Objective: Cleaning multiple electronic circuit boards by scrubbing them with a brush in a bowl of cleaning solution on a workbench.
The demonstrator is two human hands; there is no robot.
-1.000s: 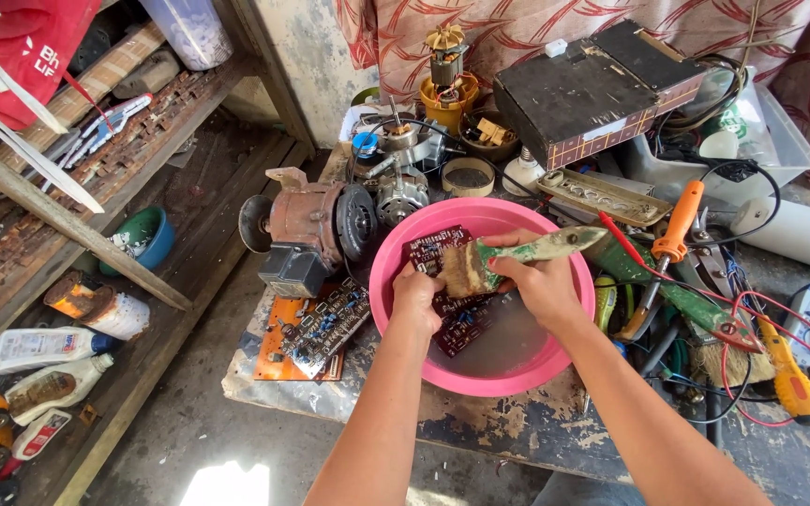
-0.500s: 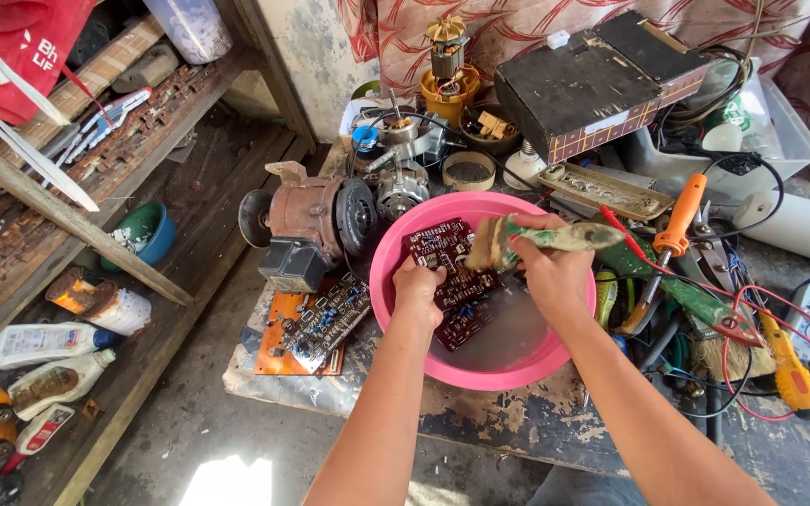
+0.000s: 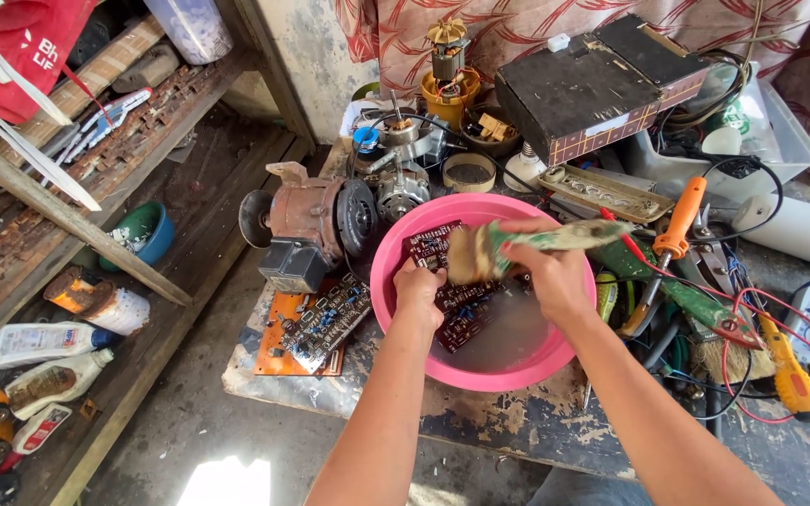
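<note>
Both grips are clamped: left hand [image 3: 419, 289] on the dark board [image 3: 450, 298], right hand [image 3: 555, 272] on the brush [image 3: 494, 248]. Scrub softly over the pink bowl [image 3: 396, 248].

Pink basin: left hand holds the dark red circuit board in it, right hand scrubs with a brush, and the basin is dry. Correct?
Not quite. The pink basin is not dry: the head view shows liquid pooled in its bottom. The rest holds: left hand on the dark red circuit board, right hand working the brush.
</note>
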